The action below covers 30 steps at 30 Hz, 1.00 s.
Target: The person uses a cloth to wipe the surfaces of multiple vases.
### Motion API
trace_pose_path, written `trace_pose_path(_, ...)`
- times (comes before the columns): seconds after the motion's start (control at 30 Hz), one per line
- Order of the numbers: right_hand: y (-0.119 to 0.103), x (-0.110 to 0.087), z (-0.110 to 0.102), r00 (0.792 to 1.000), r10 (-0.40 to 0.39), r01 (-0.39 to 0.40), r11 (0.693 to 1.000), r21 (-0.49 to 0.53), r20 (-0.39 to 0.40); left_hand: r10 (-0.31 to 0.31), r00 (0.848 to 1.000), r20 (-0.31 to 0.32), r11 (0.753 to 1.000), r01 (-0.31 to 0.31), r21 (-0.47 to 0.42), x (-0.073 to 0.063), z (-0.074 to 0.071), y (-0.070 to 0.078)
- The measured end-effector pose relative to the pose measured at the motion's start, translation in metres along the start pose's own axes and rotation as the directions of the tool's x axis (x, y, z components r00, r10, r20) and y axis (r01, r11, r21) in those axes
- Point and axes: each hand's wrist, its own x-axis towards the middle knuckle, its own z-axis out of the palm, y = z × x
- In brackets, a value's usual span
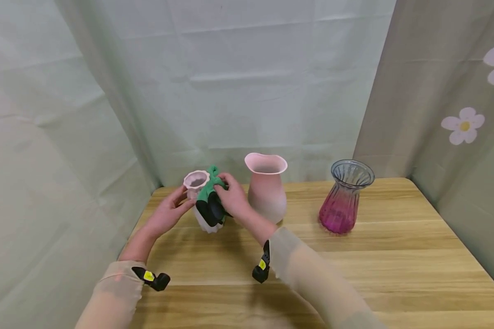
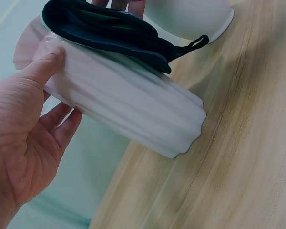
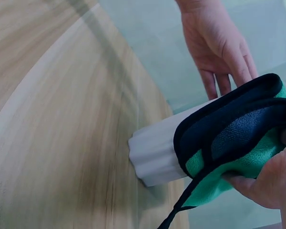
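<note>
A fluted vase [image 2: 128, 105], pale pink at its scalloped rim and white below, stands on the table at the left. My left hand [image 1: 170, 214] grips its upper part from the left, thumb on the near side and fingers behind. A folded green cloth [image 3: 219, 183] with dark edging and a hanging loop lies against the vase's right side, just below the rim. My right hand [image 1: 233, 197] pinches this cloth and holds it to the vase, hiding part of the wall. Right beside that hand is a taller pink-to-white vase [image 1: 267, 189] with a wavy rim.
A ribbed glass vase [image 1: 340, 205], bluish at the top and magenta below, stands farther right. The wooden table [image 1: 378, 274] ends at a pale curtain [image 1: 247, 91] behind and at the left. A curtain with white flowers [image 1: 463, 126] hangs at the right.
</note>
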Motion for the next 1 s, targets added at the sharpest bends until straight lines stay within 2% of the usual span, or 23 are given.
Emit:
trace_pose_path(0.13, 0.007, -0.001, 0.000, 1.000, -0.012, 0.012, 1.000, 0.014, 0.000, 0.008, 1.000, 0.003, 1.000, -0.008, -0.013, 0.001, 0.000, 0.001)
trace_pose_path(0.23, 0.021, -0.003, 0.001, 1.000, -0.017, 0.017, 0.999, 0.038, 0.000, 0.006, 1.000, -0.001, 1.000, -0.006, -0.012, 0.002, 0.000, 0.000)
trace_pose_path(0.43, 0.064, -0.018, 0.011, 0.997, 0.071, -0.071, 0.997, 0.025, 0.017, 0.001, 1.000, -0.003, 1.000, -0.001, -0.016, 0.003, 0.000, -0.001)
trace_pose_path(0.53, 0.076, -0.022, 0.015, 0.997, 0.074, -0.074, 0.997, 0.027, 0.008, -0.001, 1.000, -0.001, 1.000, 0.001, -0.025, 0.003, 0.000, -0.001)
trace_pose_path(0.7, 0.078, -0.025, 0.016, 0.998, 0.063, -0.063, 0.997, 0.041, 0.000, -0.007, 1.000, -0.011, 1.000, 0.007, -0.025, 0.002, 0.001, -0.002)
trace_pose_path(1.0, 0.068, -0.028, 0.015, 0.996, 0.087, -0.086, 0.993, 0.079, -0.004, -0.011, 1.000, -0.011, 1.000, 0.011, -0.017, 0.001, 0.000, 0.000)
